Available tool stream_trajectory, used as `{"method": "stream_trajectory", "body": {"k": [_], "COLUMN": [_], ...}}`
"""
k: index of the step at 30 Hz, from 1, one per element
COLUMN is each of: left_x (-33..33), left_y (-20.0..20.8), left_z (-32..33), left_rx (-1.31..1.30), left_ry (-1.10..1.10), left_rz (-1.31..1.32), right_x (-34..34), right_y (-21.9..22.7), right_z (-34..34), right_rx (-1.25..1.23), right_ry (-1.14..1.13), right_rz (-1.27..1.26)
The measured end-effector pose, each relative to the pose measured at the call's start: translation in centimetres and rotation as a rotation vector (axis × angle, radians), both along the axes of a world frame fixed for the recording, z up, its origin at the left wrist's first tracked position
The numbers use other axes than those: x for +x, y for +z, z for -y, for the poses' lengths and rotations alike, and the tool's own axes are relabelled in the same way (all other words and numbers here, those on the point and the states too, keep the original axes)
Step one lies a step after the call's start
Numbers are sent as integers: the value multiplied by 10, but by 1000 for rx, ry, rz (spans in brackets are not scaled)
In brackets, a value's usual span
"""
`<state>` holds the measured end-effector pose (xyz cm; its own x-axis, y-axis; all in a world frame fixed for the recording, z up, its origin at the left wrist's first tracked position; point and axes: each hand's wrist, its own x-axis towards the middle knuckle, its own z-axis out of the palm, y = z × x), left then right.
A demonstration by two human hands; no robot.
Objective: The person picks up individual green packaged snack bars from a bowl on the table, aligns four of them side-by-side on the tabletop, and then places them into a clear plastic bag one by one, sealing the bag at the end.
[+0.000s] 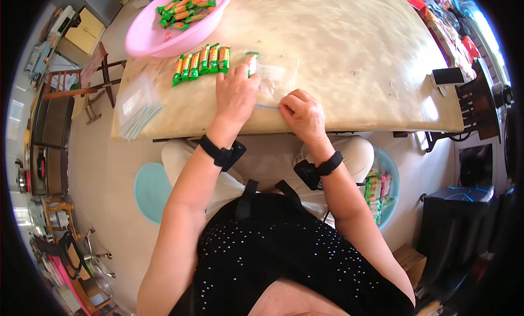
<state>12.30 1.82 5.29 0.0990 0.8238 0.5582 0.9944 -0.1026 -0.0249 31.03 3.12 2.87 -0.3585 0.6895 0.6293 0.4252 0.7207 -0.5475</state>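
Note:
My left hand (pixel 236 97) reaches over the table with its fingers bent and closed against a green and orange wrapped snack bar (pixel 251 60). That bar stands at the left side of a clear plastic bag (pixel 283 71) with a white label, which lies flat. My right hand (pixel 304 115) is closed in a pinch at the bag's near edge, close to the table's front edge. Just left of my left hand, several matching snack bars (pixel 204 59) lie side by side in a row. My fingertips partly hide the single bar's lower end.
A pink basin (pixel 143 45) with loose snack bars stands at the table's far left. A stack of clear bags (pixel 136 105) lies at the left edge. On the right sits a small screen device (pixel 447 76). Below are a blue stool (pixel 153 191) and a blue tub (pixel 395 176) with filled packs.

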Motion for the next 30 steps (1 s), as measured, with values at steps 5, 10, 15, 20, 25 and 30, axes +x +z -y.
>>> {"method": "stream_trajectory", "body": {"k": [5,10,15,20,25,30], "left_x": [-6,-41,-149,-182,-177,-162], "left_y": [-1,21,-8,-15,-6,7], "left_z": [3,24,16,25,39,68], "left_rx": [-111,-207,22,-290,-278,-88], "left_ry": [10,-159,96,284,243,211], "left_rz": [-21,340,181,203,160,196], "right_x": [-1,1,-1,3,3,1], "right_y": [3,2,4,0,0,-4], "right_z": [3,3,5,1,1,1], "right_rx": [-34,-38,-61,-37,-65,-33], "right_ry": [-45,-65,-64,-74,-93,-89], "right_rz": [43,38,39,53,53,4]}}
